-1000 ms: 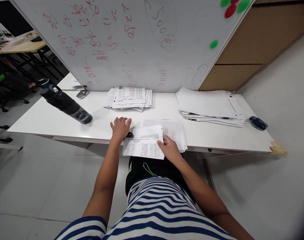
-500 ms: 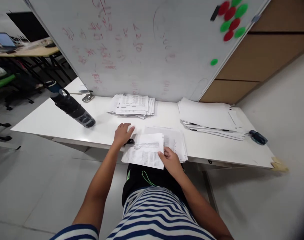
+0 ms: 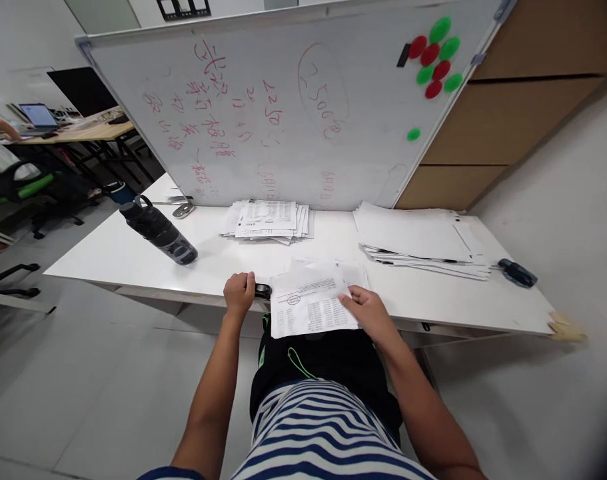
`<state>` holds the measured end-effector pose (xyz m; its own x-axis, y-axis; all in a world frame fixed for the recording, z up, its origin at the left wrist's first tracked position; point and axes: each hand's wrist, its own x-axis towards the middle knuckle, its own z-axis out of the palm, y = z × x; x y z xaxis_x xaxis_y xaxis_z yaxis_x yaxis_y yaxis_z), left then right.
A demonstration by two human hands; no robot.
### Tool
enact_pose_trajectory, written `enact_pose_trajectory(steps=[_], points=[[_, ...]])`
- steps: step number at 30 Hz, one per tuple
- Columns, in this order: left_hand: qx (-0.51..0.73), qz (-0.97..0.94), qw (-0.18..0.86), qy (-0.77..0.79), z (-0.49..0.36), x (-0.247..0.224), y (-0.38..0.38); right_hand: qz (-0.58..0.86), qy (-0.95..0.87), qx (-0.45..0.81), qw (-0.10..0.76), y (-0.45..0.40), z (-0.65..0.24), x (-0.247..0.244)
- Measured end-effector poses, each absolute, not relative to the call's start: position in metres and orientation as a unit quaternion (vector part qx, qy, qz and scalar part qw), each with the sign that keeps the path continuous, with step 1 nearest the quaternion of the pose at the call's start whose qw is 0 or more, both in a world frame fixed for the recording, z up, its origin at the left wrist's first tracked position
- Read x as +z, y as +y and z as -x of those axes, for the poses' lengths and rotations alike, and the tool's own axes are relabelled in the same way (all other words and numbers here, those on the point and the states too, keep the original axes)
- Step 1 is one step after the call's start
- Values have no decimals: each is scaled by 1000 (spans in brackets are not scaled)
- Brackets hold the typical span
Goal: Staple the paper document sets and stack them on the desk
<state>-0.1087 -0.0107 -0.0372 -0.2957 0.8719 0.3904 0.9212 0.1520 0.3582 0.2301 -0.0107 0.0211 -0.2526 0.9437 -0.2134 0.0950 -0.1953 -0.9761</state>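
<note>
My left hand [image 3: 239,294] is closed round a black stapler [image 3: 263,291] at the table's front edge. Only the stapler's front end shows; the rest is hidden in the fist. Its tip lies by the left edge of a few printed sheets [image 3: 308,310]. Those sheets are pinched between thumb and fingers of my right hand [image 3: 366,307] at their right side, tilted over the table edge. They carry columns of small print and an oval mark. Behind them, partly covered, more loose sheets [image 3: 333,267] rest on the white table [image 3: 213,257].
A pile of printed papers [image 3: 268,220] lies at the back by the whiteboard [image 3: 283,120]. Larger white sheets [image 3: 413,233] are stacked at the right, beside a dark blue object [image 3: 518,273]. A dark bottle [image 3: 160,230] stands at the left. Someone's arm [image 3: 3,127] shows far left.
My left hand was open above the stapler and has closed round it. My right hand has moved right with the sheets, which have turned slightly. The camera view has shifted.
</note>
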Motion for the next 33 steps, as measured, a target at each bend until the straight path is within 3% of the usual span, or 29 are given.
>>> enact_pose_trajectory(steps=[6,17,23,33], points=[[-270,580,75,-765,107,-39,-7,486,-452,612,430,-24,-261,23],[-276,566,77,-773,106,-42,-6,462,-374,676,435,-38,-260,15],[-281,562,56,-776,107,-42,-6,481,-368,626,491,-22,-267,19],[-278,556,47,-782,108,-46,-4,518,-323,626,485,-19,-276,-8]])
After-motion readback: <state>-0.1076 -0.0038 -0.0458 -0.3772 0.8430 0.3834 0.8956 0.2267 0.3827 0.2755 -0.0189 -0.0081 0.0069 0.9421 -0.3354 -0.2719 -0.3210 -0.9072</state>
